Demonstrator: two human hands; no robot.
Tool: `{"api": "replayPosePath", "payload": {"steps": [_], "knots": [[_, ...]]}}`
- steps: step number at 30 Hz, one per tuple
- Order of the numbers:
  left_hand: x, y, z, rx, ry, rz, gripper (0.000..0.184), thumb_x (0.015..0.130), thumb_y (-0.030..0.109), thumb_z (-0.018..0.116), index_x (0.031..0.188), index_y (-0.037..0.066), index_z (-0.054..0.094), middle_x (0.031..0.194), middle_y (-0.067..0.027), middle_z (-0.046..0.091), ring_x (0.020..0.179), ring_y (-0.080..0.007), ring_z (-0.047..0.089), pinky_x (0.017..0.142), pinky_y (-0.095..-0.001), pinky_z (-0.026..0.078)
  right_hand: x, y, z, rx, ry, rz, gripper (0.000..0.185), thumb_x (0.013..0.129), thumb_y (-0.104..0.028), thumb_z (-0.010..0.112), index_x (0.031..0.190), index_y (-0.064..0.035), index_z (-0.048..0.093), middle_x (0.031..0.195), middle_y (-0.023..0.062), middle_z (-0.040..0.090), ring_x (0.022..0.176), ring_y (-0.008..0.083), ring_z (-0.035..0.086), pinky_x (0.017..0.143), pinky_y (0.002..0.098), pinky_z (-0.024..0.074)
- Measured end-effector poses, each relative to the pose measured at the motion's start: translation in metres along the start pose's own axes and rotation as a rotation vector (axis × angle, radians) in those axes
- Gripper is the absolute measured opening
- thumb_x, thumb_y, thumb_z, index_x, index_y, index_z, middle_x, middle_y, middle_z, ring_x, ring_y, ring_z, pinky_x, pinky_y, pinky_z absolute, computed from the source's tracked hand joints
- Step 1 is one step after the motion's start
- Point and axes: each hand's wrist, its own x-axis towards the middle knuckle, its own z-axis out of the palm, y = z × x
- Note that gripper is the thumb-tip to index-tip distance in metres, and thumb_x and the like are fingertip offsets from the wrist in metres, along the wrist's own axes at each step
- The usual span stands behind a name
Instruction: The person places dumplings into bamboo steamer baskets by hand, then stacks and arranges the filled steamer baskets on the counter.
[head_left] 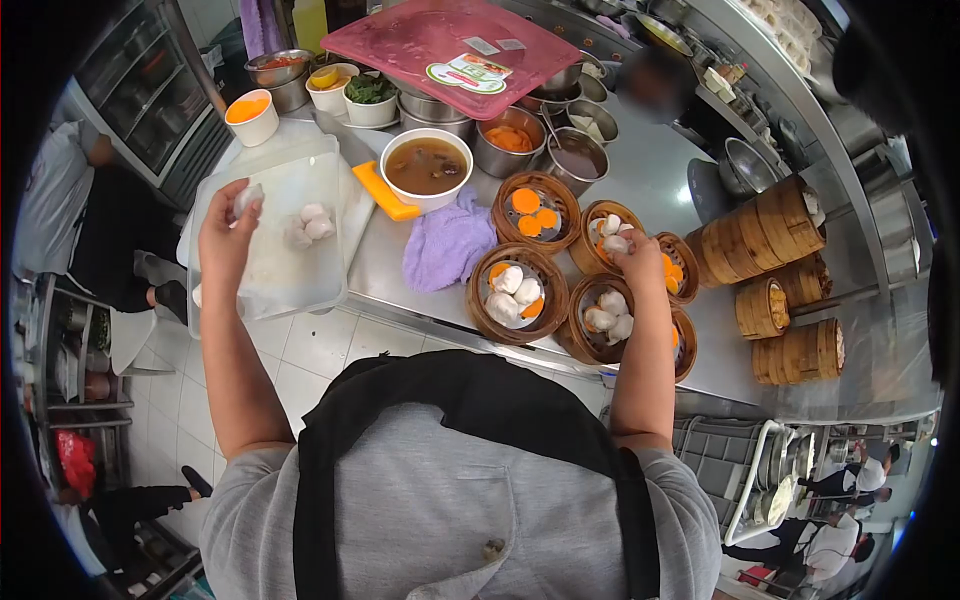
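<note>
At the far left of the tabletop (718, 335), a clear plastic tray (275, 270) is seen. Above it the left grip (224, 225), a bare hand, is closed between thumb and fingers on a pale dumpling (249, 200). A white tub (254, 132) filled with an orange food is set beyond the tray. Within the tray, toward its right side, a small cluster of dumplings (315, 222) is gathered.

Next to the right are shown a knife's yellow handle (384, 192) and, beside it, a white bowl (428, 204) filled with brown liquid; beyond the bowl, a pink lid (400, 42) is laid over metal containers. A crumpled purple cloth (450, 240) is placed nearer the front edge.

Farther right, bamboo steamers are grouped. In the upper left steamer (572, 213) only orange rounds are visible; in the lower left steamer (474, 302) white dumplings are arranged over such rounds. Dumplings are also contained in the lower middle steamer (590, 353). At the upper middle steamer (582, 257), a dumpling is touched by the fingertips of the right grip (640, 262); whether it is held cannot be told. At the far right, stacked bamboo steamers (755, 235) are seen.
</note>
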Motion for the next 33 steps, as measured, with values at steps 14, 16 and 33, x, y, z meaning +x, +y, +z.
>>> {"api": "replayPosePath", "payload": {"steps": [14,16,33], "knots": [[-0.056,0.062,0.109,-0.752,-0.766,-0.266,0.037,0.09,0.013,0.059,0.126,0.01,0.052,0.11,-0.0009,0.056,0.095,-0.0109,0.056,0.08,-0.0299,0.052,0.0,0.023,0.001,0.273,-0.027,-0.04,0.056,0.07,-0.008,0.073,0.121,0.0037,0.052,0.109,0.0135,0.06,0.098,0.0217,0.06,0.084,0.0335,0.0498],[-0.064,0.061,0.117,-0.909,-0.824,-0.427,0.034,0.092,0.013,0.057,0.125,0.011,0.053,0.105,0.0004,0.058,0.091,-0.0088,0.057,0.077,-0.0281,0.052,0.004,0.027,-0.002,0.259,-0.109,-0.066,0.047,0.072,-0.004,0.069,0.116,0.0026,0.055,0.09,0.0053,0.058,0.079,0.0156,0.055,0.071,0.029,0.0474],[-0.012,-0.072,0.002,0.428,-0.243,-0.081,0.042,0.073,0.02,0.068,0.112,0.011,0.055,0.096,-0.0176,0.064,0.09,-0.0305,0.062,0.08,-0.0376,0.048,-0.074,-0.264,0.072,0.271,-0.439,-0.929,0.037,0.076,-0.008,0.067,0.112,-0.0031,0.062,0.11,0.0182,0.062,0.104,0.0347,0.059,0.092,0.0405,0.0457]]}}
